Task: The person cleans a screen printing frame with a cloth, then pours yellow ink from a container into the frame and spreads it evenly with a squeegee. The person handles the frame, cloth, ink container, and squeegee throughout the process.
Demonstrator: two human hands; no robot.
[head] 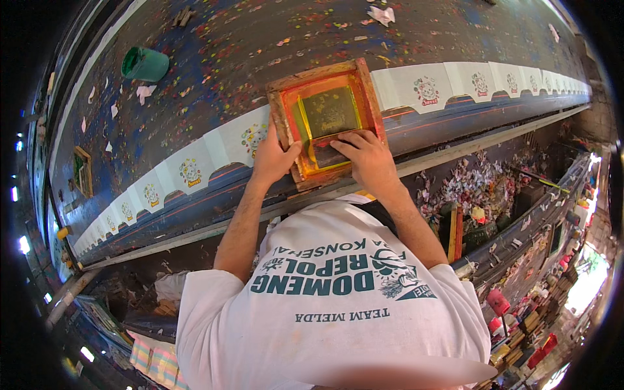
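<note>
A wooden screen-printing frame (374,105) lies over a row of white fabric pieces on the long printing table. Yellow and orange ink stains its inside, around a dark mesh (334,111). My left hand (274,158) grips the frame's left side, thumb on top and the other fingers partly hidden along the outer edge. Inside the frame, my right hand (373,158) holds a dark squeegee (325,142) lying across the mesh. A white fabric piece (429,87) to the right bears a cartoon print in red and green; a piece on the left (189,168) also shows yellow.
A green ink container (146,64) stands on the ink-spotted table (234,53) at the upper left. A small wooden frame (83,171) lies at far left. A rail (492,137) borders the near edge. Scraps (477,187) are heaped below, at right.
</note>
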